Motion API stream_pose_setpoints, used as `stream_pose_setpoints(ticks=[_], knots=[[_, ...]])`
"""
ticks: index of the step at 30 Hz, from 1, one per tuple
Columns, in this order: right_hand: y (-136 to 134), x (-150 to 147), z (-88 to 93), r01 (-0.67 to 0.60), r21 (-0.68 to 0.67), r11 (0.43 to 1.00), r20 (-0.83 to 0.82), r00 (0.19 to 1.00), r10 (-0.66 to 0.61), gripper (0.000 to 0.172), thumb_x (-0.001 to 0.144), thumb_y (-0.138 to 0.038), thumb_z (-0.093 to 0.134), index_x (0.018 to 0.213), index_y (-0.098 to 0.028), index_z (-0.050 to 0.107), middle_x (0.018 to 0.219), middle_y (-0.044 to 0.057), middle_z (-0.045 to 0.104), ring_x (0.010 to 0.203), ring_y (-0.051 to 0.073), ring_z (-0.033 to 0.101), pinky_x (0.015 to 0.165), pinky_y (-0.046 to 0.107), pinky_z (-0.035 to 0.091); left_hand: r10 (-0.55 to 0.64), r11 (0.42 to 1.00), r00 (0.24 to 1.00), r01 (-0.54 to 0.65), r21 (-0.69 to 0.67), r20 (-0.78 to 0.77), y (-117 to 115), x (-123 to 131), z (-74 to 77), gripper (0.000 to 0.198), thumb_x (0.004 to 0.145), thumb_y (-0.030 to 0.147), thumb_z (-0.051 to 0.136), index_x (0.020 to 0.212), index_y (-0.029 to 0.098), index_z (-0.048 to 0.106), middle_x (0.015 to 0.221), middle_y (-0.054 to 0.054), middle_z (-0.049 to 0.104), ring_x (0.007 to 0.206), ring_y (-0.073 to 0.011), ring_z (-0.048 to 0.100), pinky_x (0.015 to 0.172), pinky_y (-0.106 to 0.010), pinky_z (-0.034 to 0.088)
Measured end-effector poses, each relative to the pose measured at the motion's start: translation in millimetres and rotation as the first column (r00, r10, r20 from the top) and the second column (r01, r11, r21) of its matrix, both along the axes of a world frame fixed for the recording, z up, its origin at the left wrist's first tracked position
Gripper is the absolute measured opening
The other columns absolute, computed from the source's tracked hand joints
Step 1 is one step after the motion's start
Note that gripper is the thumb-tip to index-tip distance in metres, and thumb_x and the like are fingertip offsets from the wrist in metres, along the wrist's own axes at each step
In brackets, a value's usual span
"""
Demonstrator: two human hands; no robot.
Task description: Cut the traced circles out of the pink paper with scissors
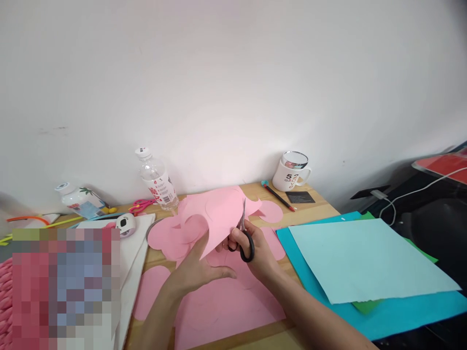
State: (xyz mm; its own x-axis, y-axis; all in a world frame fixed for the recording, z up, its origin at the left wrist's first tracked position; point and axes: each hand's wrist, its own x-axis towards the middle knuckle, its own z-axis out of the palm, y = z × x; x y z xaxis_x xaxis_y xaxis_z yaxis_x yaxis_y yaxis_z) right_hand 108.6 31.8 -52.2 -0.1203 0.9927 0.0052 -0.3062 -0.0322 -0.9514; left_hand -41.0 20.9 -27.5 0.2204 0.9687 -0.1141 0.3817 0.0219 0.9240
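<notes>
My left hand (197, 270) pinches the lower edge of a pink paper sheet (219, 211) and holds it up over the desk. My right hand (255, 250) grips black-handled scissors (245, 238), fingers through the loops, with the blades pointing up into the sheet. Pink paper circles (272, 211) and a larger pink sheet (226, 306) lie on the wooden desk (317, 206) under both hands.
Light blue paper (361, 262) lies on turquoise and green sheets at the right. A white mug (292, 172), a pen (279, 197) and a black card stand at the back. A plastic bottle (156, 182), pink scissors (142, 205), a paper punch (126, 223) and white sheets sit left.
</notes>
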Motion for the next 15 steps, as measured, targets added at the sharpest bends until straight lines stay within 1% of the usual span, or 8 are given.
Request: stream_pose_setpoints(ticks=[2,3,6,7,9,10,13,15], knots=[[-0.3,-0.2,-0.4,0.009,-0.007,1.0,-0.023,1.0,-0.009,0.028,0.08,-0.039,0.06,0.067,-0.018,0.048,0.055,-0.003,0.051,0.053,0.011,0.046,0.052,0.025,0.035,-0.003,1.0,1.0,0.003,0.001,0.021,-1.3,4.6,-1.9,0.048,0.049,0.023,0.081,0.093,0.028,0.064,0.081,0.002,0.066,0.084,-0.0234,0.061,0.075,-0.034,0.052],[-0.7,-0.5,-1.2,0.007,-0.015,1.0,-0.024,1.0,-0.007,0.027,0.08,-0.039,0.06,0.068,-0.018,0.049,0.055,-0.003,0.051,0.054,0.012,0.048,0.052,0.025,0.035,-0.001,1.0,0.999,0.001,0.013,0.051,-1.5,7.3,-3.9,0.042,0.051,0.023,0.079,0.09,0.028,0.064,0.08,0.001,0.066,0.082,-0.0234,0.061,0.074,-0.035,0.052],[-3.1,-3.2,-4.5,-0.016,-0.047,0.999,-0.001,1.0,0.016,0.024,0.076,-0.037,0.066,0.073,-0.018,0.052,0.055,-0.003,0.052,0.054,0.013,0.051,0.052,0.024,0.036,0.083,0.984,0.974,-0.114,0.139,0.209,-1.3,16.9,-15.5,0.017,0.061,0.031,0.072,0.074,0.025,0.062,0.073,-0.001,0.065,0.073,-0.0225,0.06,0.071,-0.037,0.053],[-4.2,-4.7,-5.5,-0.025,-0.058,0.998,-0.001,1.0,0.025,0.025,0.074,-0.037,0.068,0.075,-0.018,0.053,0.055,-0.004,0.052,0.054,0.012,0.051,0.052,0.024,0.036,0.152,0.958,0.944,-0.214,0.192,0.292,-1.2,20.2,-20.4,0.02,0.062,0.037,0.07,0.075,0.025,0.063,0.074,-0.002,0.066,0.07,-0.022,0.06,0.07,-0.037,0.053],[-6.3,-7.9,-6.8,-0.046,-0.077,0.996,-0.021,0.999,0.045,0.027,0.071,-0.037,0.071,0.077,-0.018,0.053,0.054,-0.005,0.051,0.052,0.011,0.05,0.051,0.024,0.036,0.28,0.911,0.878,-0.371,0.182,0.39,-1.0,25.8,-29.4,0.024,0.066,0.046,0.067,0.073,0.023,0.062,0.071,-0.004,0.065,0.066,-0.0213,0.061,0.068,-0.037,0.053],[-7.2,-9.3,-7.0,-0.061,-0.088,0.994,-0.037,0.998,0.058,0.029,0.069,-0.037,0.073,0.077,-0.019,0.053,0.053,-0.006,0.051,0.052,0.011,0.049,0.051,0.024,0.036,0.333,0.884,0.855,-0.43,0.184,0.398,-0.9,27.7,-32.6,0.026,0.07,0.048,0.064,0.069,0.022,0.061,0.069,-0.005,0.065,0.069,-0.0216,0.062,0.069,-0.036,0.054],[-8.7,-12.0,-6.5,-0.095,-0.127,0.987,-0.067,0.994,0.087,0.035,0.063,-0.038,0.078,0.075,-0.019,0.051,0.052,-0.007,0.049,0.051,0.01,0.044,0.05,0.023,0.033,0.501,0.782,0.758,-0.603,0.156,0.418,0.0,29.5,-35.1,0.031,0.075,0.051,0.06,0.074,0.02,0.065,0.078,-0.007,0.07,0.082,-0.0223,0.066,0.074,-0.032,0.054],[-8.6,-11.8,-6.3,-0.103,-0.14,0.985,-0.066,0.993,0.095,0.038,0.06,-0.038,0.081,0.075,-0.019,0.051,0.054,-0.007,0.049,0.051,0.009,0.042,0.05,0.023,0.033,0.553,0.756,0.736,-0.64,0.137,0.391,0.0,28.7,-31.9,0.032,0.074,0.05,0.062,0.072,0.018,0.066,0.074,-0.006,0.071,0.076,-0.0221,0.067,0.069,-0.031,0.055]])
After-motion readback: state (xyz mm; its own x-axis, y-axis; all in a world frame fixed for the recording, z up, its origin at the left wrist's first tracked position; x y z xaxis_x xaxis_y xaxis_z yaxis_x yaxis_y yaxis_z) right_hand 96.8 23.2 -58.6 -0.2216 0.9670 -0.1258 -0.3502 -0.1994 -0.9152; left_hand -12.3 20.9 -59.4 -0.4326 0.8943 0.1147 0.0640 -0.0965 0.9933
